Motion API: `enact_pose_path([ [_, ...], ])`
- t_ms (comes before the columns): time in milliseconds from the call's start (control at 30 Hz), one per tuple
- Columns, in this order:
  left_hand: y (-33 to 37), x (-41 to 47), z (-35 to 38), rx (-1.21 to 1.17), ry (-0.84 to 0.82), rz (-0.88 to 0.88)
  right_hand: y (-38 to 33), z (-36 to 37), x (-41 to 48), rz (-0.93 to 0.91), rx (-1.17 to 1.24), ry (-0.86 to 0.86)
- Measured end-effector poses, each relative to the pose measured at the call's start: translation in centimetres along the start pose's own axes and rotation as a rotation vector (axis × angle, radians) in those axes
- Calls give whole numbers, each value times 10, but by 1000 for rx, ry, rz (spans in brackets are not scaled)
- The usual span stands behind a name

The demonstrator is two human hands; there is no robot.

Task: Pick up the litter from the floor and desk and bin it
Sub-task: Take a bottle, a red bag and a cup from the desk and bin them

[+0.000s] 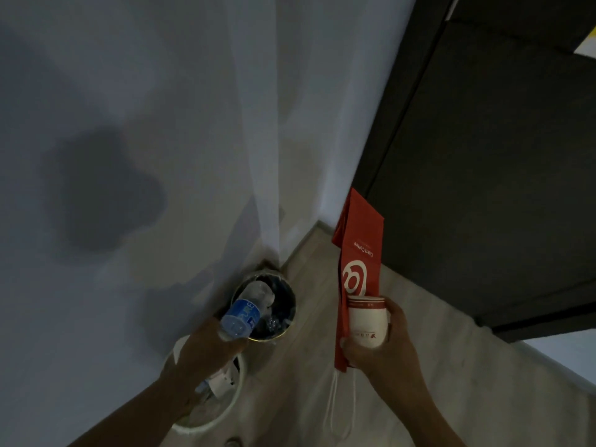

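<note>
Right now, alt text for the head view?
A left hand holds a plastic water bottle over a round bin in a room corner. The right hand holds a paper cup and a red paper bag together. A white container stands nearer, under the left forearm.

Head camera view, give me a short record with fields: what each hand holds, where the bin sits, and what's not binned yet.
left hand: grips a water bottle, tilted, in line with the bin mouth
right hand: holds a paper cup and a red paper bag together
bin: on the floor in the room corner, dark liner, litter inside
also near: white container, below the left hand
not yet binned: bottle, cup, bag
</note>
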State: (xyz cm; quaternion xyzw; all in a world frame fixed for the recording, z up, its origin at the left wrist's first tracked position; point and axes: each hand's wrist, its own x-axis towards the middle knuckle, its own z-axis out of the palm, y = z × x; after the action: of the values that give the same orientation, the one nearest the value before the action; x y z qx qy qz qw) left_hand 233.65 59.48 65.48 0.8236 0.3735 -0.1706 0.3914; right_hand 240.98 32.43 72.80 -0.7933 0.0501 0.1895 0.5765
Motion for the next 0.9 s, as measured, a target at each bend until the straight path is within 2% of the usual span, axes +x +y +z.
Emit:
enact_pose_path([
  [200,-14,86,33,177,-16,-92,45,28,52,79,0,32],
  [467,-46,188,89,241,-72,-105,116,65,88,174,-10,53],
  [600,-60,220,106,273,-46,-75,134,78,99,174,-38,39],
  [733,-66,234,118,336,66,-5,146,87,111,181,-47,28],
  [900,-72,246,119,338,49,137,160,94,118,181,-44,24],
])
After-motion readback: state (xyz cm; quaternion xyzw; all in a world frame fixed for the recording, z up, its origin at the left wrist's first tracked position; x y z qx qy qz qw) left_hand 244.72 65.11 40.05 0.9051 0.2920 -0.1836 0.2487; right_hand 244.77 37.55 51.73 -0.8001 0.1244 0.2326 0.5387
